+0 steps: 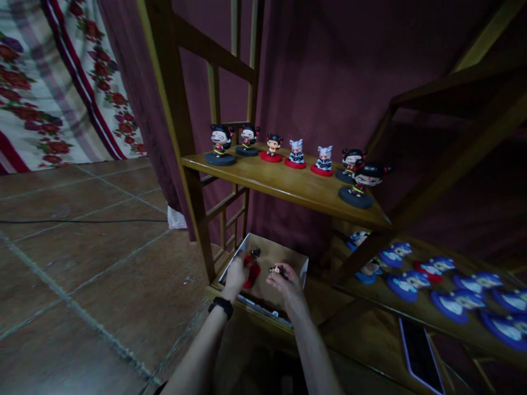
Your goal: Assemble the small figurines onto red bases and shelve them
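Note:
Inside an open cardboard box [284,253] on the low shelf, both of my hands are at work. My right hand [290,285] is closed around a small figurine [276,270] with dark hair, held above the box floor. My left hand [236,274], with a black band on the wrist, is at the box's left side. Its fingers are closed on another small dark-haired figurine [256,252] with red at its lower end; the fingertips are partly hidden. Beside that hand a red round base [252,275] shows in the box.
Above the box, a wooden shelf [284,184] carries a row of figurines [296,154] on black and red bases. Blue-based figurines [411,285] stand on the lower right shelf. A phone-like dark slab [420,354] lies near the front right. A wooden post [193,219] rises left of the box.

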Demonstrator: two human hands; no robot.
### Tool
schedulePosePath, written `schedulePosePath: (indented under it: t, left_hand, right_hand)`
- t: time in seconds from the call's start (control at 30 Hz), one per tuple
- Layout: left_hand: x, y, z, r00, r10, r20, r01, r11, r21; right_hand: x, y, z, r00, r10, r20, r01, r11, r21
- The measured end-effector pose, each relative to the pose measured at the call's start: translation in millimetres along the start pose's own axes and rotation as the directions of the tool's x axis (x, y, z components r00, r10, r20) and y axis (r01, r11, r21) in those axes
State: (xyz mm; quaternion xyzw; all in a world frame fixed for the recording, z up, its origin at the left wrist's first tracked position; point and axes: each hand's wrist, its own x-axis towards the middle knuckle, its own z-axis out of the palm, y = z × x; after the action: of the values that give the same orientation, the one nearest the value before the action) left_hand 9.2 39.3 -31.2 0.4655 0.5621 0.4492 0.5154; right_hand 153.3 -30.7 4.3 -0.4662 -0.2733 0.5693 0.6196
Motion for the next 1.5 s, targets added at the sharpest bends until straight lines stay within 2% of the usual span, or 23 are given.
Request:
schedulePosePath:
  t: [0.07,0.13,0.17,0.27,0.37,0.53,0.7,0.8,0.9,1.07,1.17,1.27,1.4,1.5]
  left_hand:
    - [-3,10,2.1,0.994,-0.079,0.081,0.097,0.963,-0.251]
    - [-11,17,3.3,0.955,-0.136,0.265,0.253,0.84,-0.48]
    - [-15,20,3.5,0.929,-0.144,0.342,0.319,0.78,-0.539]
    - [-25,23,3.6,0.885,-0.161,0.436,0.421,0.678,-0.603]
    - [-30,24,4.2,0.867,-0.161,0.471,0.451,0.656,-0.605]
    - [-30,24,5.3,0.875,-0.133,0.465,0.428,0.662,-0.615]
    - [-29,21,5.8,0.906,-0.127,0.405,0.371,0.701,-0.609]
    - [-29,19,6.4,0.915,-0.11,0.387,0.342,0.721,-0.603]
    - [-29,19,7.4,0.922,-0.101,0.374,0.321,0.738,-0.594]
    - [-32,21,10.4,0.941,-0.104,0.322,0.283,0.762,-0.582]
    - [-35,23,12.4,0.951,-0.112,0.288,0.268,0.763,-0.589]
    - [-37,24,14.5,0.956,-0.097,0.276,0.251,0.759,-0.601]
    - [-40,25,19.6,0.963,-0.079,0.256,0.219,0.781,-0.585]
    - [-41,25,24.2,0.976,-0.071,0.207,0.181,0.794,-0.581]
  right_hand:
    - [1,-2,0,0.999,-0.035,-0.017,0.036,0.999,0.038]
    - [2,-3,1,0.997,-0.076,-0.034,0.078,0.996,0.052]
    - [3,-3,1,0.995,-0.091,-0.034,0.093,0.995,0.043]
    - [5,-2,1,0.992,-0.123,-0.024,0.123,0.992,-0.015]
    - [8,1,1,0.986,-0.163,-0.026,0.16,0.982,-0.096]
    - [12,7,2,0.978,-0.206,-0.021,0.199,0.962,-0.188]
    - [16,12,2,0.976,-0.217,0.007,0.213,0.951,-0.223]
    - [17,12,1,0.963,-0.267,0.029,0.263,0.911,-0.317]
    - [13,8,2,0.93,-0.357,0.088,0.353,0.801,-0.483]
    - [-1,-5,7,0.842,-0.497,0.208,0.474,0.501,-0.724]
    - [-4,-8,9,0.821,-0.517,0.244,0.496,0.432,-0.753]
    - [-1,-6,8,0.84,-0.497,0.215,0.467,0.462,-0.754]
    - [10,4,2,0.898,-0.424,0.12,0.378,0.601,-0.704]
    - [17,12,-3,0.906,-0.417,0.072,0.36,0.671,-0.648]
